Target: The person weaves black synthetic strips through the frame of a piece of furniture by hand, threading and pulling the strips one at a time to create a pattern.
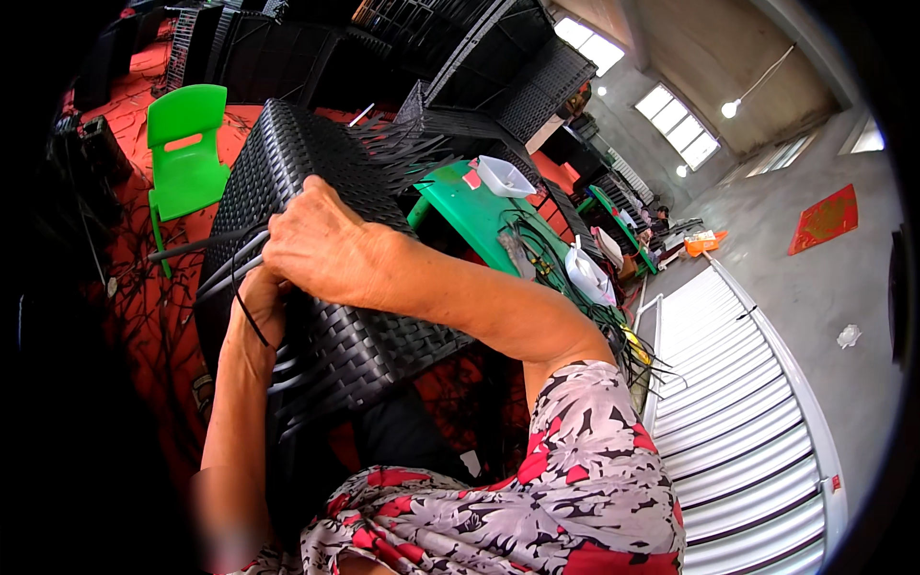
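Note:
A black woven wicker furniture piece lies tilted in front of me, with loose strip ends fanning out at its far right side. Both my hands meet at its left edge. My right hand is closed, its fingers curled round black plastic strips that stick out to the left. Just below it, my left hand is closed on the same strips, its fingertips partly hidden by the right hand. A thin strip loops down past my left wrist.
A green plastic chair stands at the left on the red floor, amid scattered strip scraps. Beyond my right arm is a green table with white plastic trays and loose strips. More black wicker frames are stacked behind. A white slatted panel is at the right.

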Available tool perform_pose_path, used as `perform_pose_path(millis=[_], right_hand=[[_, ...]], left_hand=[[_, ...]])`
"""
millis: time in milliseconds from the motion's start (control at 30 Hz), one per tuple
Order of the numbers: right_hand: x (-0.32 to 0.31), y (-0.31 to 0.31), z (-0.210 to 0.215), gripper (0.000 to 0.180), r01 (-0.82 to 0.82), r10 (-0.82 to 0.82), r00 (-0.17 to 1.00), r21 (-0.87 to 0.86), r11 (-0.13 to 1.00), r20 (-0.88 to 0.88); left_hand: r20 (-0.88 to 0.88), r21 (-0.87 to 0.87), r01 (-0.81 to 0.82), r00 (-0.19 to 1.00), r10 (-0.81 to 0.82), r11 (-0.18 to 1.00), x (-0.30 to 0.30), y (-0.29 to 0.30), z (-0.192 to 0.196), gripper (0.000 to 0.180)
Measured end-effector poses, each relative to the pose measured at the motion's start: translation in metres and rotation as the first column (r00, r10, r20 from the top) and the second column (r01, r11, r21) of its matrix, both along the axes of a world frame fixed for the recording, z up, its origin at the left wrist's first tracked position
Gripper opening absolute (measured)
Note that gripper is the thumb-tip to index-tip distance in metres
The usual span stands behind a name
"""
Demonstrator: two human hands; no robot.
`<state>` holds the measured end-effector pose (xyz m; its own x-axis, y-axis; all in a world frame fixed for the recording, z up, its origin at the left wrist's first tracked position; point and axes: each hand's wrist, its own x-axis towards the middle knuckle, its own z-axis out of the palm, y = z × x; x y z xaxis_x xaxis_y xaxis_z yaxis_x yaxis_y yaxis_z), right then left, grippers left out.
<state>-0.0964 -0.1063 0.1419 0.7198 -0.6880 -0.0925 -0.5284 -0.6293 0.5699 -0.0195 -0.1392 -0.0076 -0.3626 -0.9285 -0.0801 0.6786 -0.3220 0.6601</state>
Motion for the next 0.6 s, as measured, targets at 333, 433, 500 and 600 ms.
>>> perform_pose_path(millis=[333, 433, 500, 600], right_hand=[[-0.020, -0.004, 0.008, 0.019, 0.008, -0.003, 0.987, -0.035, 0.999, 0.158], [-0.015, -0.002, 0.005, 0.015, -0.022, 0.022, 0.975, 0.000, 1.000, 0.223], [-0.014, -0.004, 0.005, 0.014, -0.087, 0.073, 0.937, 0.027, 0.996, 0.342], [-0.025, -0.004, 0.004, 0.022, -0.272, 0.237, 0.778, -0.028, 0.962, 0.582]], left_hand=[[0.017, 0.010, 0.152, 0.988, -0.152, 0.988, 0.001, -0.004, -0.008, 0.023], [0.113, -0.054, 0.161, 0.982, -0.154, 0.985, 0.013, -0.004, -0.013, 0.022], [0.146, -0.077, 0.023, 0.989, -0.011, 0.997, 0.023, 0.007, -0.012, 0.020], [0.166, -0.008, -0.241, 0.957, 0.239, 0.970, 0.027, 0.031, -0.002, 0.018]])
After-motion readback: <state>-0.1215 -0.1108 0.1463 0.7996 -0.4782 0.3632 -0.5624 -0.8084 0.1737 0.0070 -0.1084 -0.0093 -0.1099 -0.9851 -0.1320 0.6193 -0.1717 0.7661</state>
